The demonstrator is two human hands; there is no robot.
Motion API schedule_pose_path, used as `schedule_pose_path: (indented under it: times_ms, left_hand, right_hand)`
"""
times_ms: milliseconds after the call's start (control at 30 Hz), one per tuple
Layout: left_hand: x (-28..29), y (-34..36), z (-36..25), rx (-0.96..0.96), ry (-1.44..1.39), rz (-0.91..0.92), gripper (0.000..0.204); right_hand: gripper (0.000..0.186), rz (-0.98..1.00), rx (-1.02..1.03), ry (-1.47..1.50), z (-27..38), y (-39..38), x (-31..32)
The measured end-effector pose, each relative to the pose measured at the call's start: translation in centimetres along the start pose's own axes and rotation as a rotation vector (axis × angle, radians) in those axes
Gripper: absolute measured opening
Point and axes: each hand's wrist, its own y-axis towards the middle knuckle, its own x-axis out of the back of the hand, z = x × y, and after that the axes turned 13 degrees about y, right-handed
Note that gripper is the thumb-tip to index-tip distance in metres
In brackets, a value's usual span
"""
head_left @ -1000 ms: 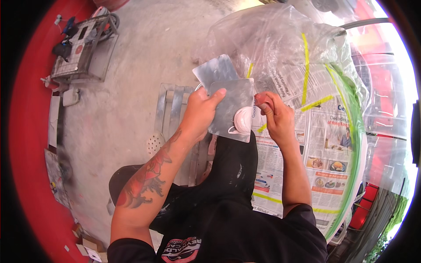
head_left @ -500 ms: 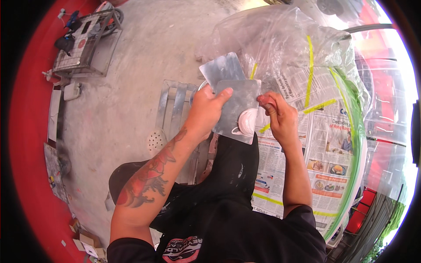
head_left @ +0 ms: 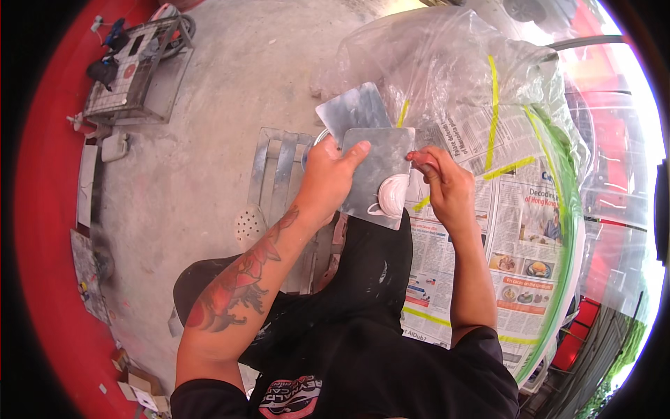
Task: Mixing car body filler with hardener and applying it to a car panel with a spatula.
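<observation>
My left hand (head_left: pixel 326 178) is closed on a flat grey metal plate (head_left: pixel 370 157), its thumb lying on the top face. A second metal plate (head_left: pixel 354 110) sticks out beyond the first at an angle, and the fingers beneath are hidden. A smooth mound of pale pinkish-white putty (head_left: pixel 395 194) sits on the front plate's right part, with a thin curl trailing left. In my closed right hand (head_left: pixel 452 192) is a small red squeeze tube (head_left: pixel 426 161), pinched between thumb and fingers. The tube's tip is at the plate's right edge; whether they touch, I cannot tell.
Newspaper (head_left: pixel 481 251) held with yellow tape covers a large surface at right, edged by green film (head_left: pixel 569 230). Clear plastic sheeting (head_left: pixel 433 59) drapes its far end. A slatted metal stand (head_left: pixel 279 167) is left of my hands. A cart (head_left: pixel 136 73) stands by the red wall.
The red tube's tip has shifted slightly left toward the plate's edge. Both hands keep nearly the same place, and the putty looks unchanged.
</observation>
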Motion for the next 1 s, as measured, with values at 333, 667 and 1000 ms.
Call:
schedule_pose_path:
  times_ms: [333, 667, 1000]
  left_hand:
    - [-0.34, -0.37, -0.19, -0.046, -0.069, -0.011, 0.028]
    - [-0.58, -0.64, -0.26, -0.087, -0.093, -0.039, 0.029]
    - [-0.42, -0.74, -0.38, -0.205, -0.002, -0.058, 0.025]
  right_hand:
    - [0.013, -0.008, 0.013, -0.034, 0.05, 0.09, 0.17]
    - [0.013, -0.026, 0.049, 0.003, -0.61, 0.01, 0.05]
    - [0.012, 0.022, 0.036, -0.049, -0.18, 0.01, 0.74]
